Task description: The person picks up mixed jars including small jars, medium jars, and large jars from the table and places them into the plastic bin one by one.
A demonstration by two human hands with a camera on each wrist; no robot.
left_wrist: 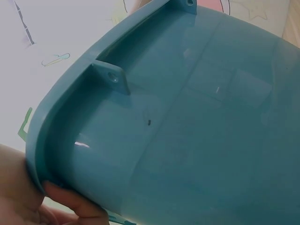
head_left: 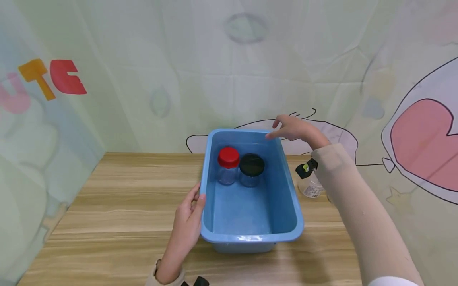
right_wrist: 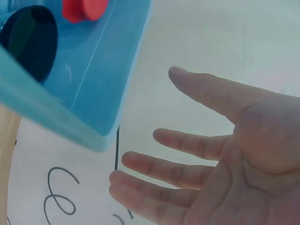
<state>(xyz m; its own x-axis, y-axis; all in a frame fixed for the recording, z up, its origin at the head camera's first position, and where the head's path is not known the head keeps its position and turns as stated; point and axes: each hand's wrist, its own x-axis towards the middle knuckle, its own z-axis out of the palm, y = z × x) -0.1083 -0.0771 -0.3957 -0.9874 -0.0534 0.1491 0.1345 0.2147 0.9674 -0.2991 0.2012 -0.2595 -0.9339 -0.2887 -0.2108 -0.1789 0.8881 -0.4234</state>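
Observation:
A blue plastic tub [head_left: 240, 210] stands lengthwise over the wooden table. Inside, toward its far end, a clear jar with a red lid [head_left: 228, 157] is beside a clear jar with a black lid [head_left: 252, 165]. My left hand [head_left: 187, 218] grips the tub's left rim, thumb on top and fingers curled beneath; the left wrist view shows the tub's outer wall [left_wrist: 187, 117] close up. Near the far right corner, my right hand [head_left: 295, 128] is spread; in the right wrist view its straight fingers [right_wrist: 173, 173] are apart from the tub and hold nothing.
A clear container with a printed label [head_left: 312, 191] is on the table right of the tub, partly hidden by the right wrist. Behind the table [head_left: 118, 222] hangs a cartoon-printed curtain [head_left: 150, 79], close to the tub's far end.

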